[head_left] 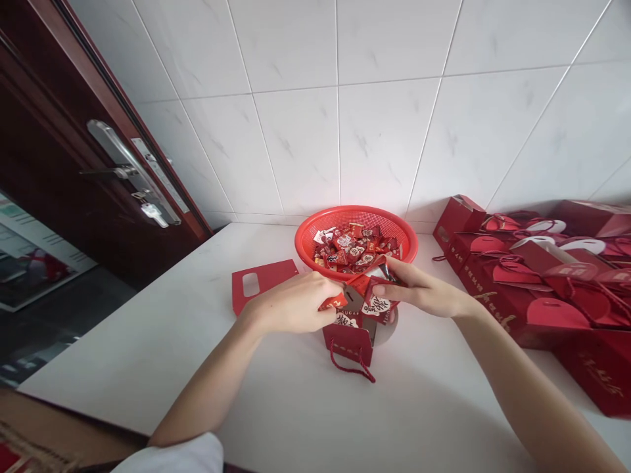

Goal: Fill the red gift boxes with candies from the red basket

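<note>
Both hands are over a small open red box (349, 347) with a dark red cord handle hanging at its front. My left hand (296, 303) is closed on a small orange-red candy packet (334, 301). Between thumb and fingers, my right hand (426, 289) grips dark red candy packets (377, 303) with white printed labels, just above the box's right side. Another packet (346, 320) shows inside the box opening. Right behind the hands is a red plastic basket (305, 225) holding many wrapped candies (352, 246).
A flat red box piece (276, 276) lies on the white table (148, 341) left of the basket. Several red boxes (513, 289) with cords and tags line the right side. A tiled wall stands behind; a dark door (64, 118) is at left.
</note>
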A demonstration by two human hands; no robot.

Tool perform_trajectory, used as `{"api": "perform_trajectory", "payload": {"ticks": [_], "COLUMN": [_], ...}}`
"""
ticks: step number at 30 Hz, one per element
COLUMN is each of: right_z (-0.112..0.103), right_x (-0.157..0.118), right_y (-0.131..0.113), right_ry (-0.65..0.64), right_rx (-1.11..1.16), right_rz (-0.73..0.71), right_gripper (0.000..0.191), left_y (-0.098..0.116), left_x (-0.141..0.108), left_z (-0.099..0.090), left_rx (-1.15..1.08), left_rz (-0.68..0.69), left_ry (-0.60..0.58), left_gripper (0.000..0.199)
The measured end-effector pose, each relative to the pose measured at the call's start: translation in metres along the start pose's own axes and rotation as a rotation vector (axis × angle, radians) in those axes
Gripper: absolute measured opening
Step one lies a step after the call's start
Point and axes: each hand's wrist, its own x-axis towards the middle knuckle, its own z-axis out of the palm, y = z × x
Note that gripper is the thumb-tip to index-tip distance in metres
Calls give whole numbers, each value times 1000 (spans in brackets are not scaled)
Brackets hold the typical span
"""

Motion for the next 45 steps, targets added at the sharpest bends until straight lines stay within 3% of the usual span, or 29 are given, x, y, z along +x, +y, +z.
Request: {"api": "perform_trajectory", "payload": {"ticks": [3, 8, 13, 19, 22, 26, 28, 31, 34, 37, 40, 45], "right_z": [-4, -3, 9, 17, 17, 17, 18, 21, 23, 24, 26, 38], "right_x": [-4, -6, 1, 11, 11, 8, 6, 3, 1, -2, -3, 2], "right_y": [-1, -2, 1, 11, 13, 10, 8, 3, -4, -9, -9, -2], "right_ry": [8, 135, 257, 336, 343, 405, 429, 435, 345, 140, 48, 238], "right_rx": [-133, -410, -412, -492, -469, -454, -484, -484, -395, -324, -364, -603], "right_rz": [54, 69, 219, 226, 219, 159, 153, 112, -1, -80, -6, 208], "right_gripper": [32, 30, 40, 49, 47, 36, 30, 25, 24, 24, 21, 17], "left_y": [-5, -5, 0, 1, -1, -5, -6, -4, -3, -6, -11, -12], "left_x": [6, 11, 10, 7, 4, 2, 2, 2, 3, 4, 6, 7], "left_z": [5, 7, 6, 3, 3, 6, 7, 8, 8, 9, 10, 11], "left_rx": [20, -4, -6, 25, 26, 1, -2, -13, -43, -72, -78, -48], "left_rz": [-32, 11, -8, -87, -72, -109, -122, -146, -134, -121, -164, -142], "left_ry": [-20, -39, -99, -118, -88, -119, -131, -132, -121, -113, -150, -170], "left_gripper": [26, 22, 11, 25, 46, 95, 105, 104, 112, 131, 141, 142]}}
